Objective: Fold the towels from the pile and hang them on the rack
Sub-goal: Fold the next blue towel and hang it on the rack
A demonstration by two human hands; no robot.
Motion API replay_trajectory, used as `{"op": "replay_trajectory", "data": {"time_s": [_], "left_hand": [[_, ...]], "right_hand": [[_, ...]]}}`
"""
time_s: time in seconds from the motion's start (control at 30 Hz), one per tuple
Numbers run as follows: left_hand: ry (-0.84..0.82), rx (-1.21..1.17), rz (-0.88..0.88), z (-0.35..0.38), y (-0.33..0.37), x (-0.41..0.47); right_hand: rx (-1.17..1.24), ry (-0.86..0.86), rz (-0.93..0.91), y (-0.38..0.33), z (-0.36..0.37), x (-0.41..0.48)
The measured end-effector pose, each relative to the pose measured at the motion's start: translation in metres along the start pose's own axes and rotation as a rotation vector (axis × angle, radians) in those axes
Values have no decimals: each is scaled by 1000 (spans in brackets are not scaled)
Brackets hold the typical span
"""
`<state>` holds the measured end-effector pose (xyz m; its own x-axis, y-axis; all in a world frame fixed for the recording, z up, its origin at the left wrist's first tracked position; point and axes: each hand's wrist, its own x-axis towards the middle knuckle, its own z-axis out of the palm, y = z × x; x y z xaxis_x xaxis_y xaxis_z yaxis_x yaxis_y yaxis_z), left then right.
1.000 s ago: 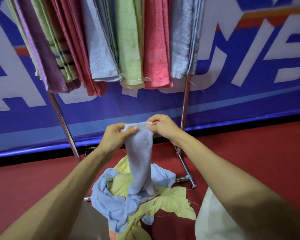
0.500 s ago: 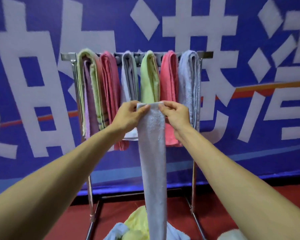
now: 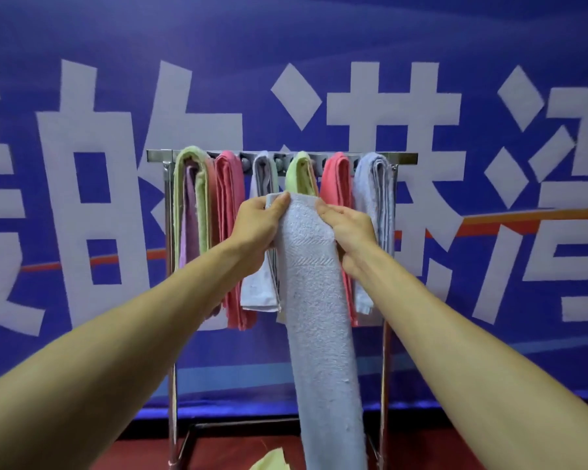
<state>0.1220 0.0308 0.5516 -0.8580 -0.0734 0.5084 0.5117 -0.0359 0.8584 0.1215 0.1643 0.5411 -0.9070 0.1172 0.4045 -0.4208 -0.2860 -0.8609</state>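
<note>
A long pale blue towel [image 3: 319, 317] hangs straight down as a narrow folded strip in front of me. My left hand [image 3: 257, 228] pinches its top left corner and my right hand [image 3: 348, 232] grips its top right edge. Both hands are held up in front of the metal rack [image 3: 404, 158], just below its top bar. Several folded towels hang on the rack: green and purple [image 3: 194, 205], pink [image 3: 230, 212], white [image 3: 263, 178], green [image 3: 299, 174], pink [image 3: 336, 184] and pale blue [image 3: 375, 198]. A yellow corner of the pile [image 3: 270, 461] shows at the bottom edge.
A blue banner with large white characters [image 3: 82, 198] fills the wall behind the rack. The rack's steel legs [image 3: 174, 418] and lower crossbar [image 3: 245, 425] stand on a red floor [image 3: 218, 452].
Both hands lifted the blue towel from the pile up to rack height. The view tilted up from the floor to the rack's top bar. The towel now hangs full length.
</note>
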Motion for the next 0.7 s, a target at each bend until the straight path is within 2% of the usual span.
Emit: {"op": "replay_trajectory", "data": {"time_s": [0.17,0.33,0.4,0.57,0.7], "left_hand": [[100,-138,-190,1,-4,0],[202,-336,-338,4,-19,-1],[234,-406,-396,2,-33,-1],[407,-516,-499,-21,-98,9],[524,-565,-606,-46,-168,-4]], "right_hand": [[-75,-139,204,17,-20,-7],[11,-334,250,64,-37,-19],[13,-349,259,84,-44,-26],[-331,-373,195,133,-68,-32],[-514,-407,204,177,-77,-41]]}}
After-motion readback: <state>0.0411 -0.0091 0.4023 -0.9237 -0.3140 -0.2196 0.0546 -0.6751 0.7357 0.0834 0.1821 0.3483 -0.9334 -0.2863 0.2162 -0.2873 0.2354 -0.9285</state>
